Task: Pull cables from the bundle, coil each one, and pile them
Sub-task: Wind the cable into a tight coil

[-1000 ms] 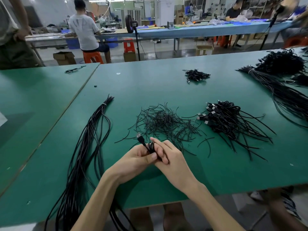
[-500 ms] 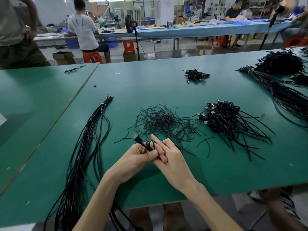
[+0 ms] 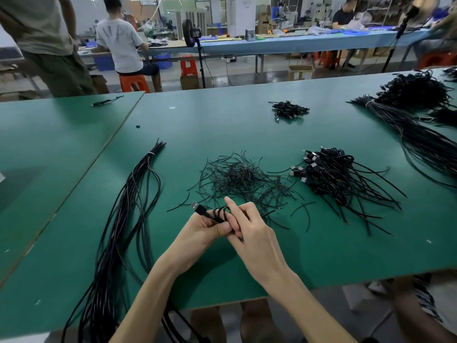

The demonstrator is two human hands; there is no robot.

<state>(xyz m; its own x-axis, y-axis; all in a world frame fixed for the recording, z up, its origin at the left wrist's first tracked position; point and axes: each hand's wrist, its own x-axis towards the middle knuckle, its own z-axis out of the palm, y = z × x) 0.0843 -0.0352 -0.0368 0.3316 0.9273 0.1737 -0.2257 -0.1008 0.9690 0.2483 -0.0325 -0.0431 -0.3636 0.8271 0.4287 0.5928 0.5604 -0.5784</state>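
Factory hall, green desk (image 3: 247,125). At 6 o'clock: coiled cable (image 3: 218,214) pinched in left hand (image 3: 200,231), loops held tight; right hand (image 3: 249,231) curled round same coil, likely securing. At 8 o'clock, bundle (image 3: 123,219), within reach. At 12, ties (image 3: 237,179); at 2, finished pile (image 3: 329,174).

Green worktables (image 3: 222,125) in front; a long blue bench (image 3: 296,44), orange stools (image 3: 134,82) and cardboard boxes (image 3: 300,71) behind

Left hand (image 3: 200,234) meets right hand (image 3: 252,235), fingers curled (right forefinger straight)
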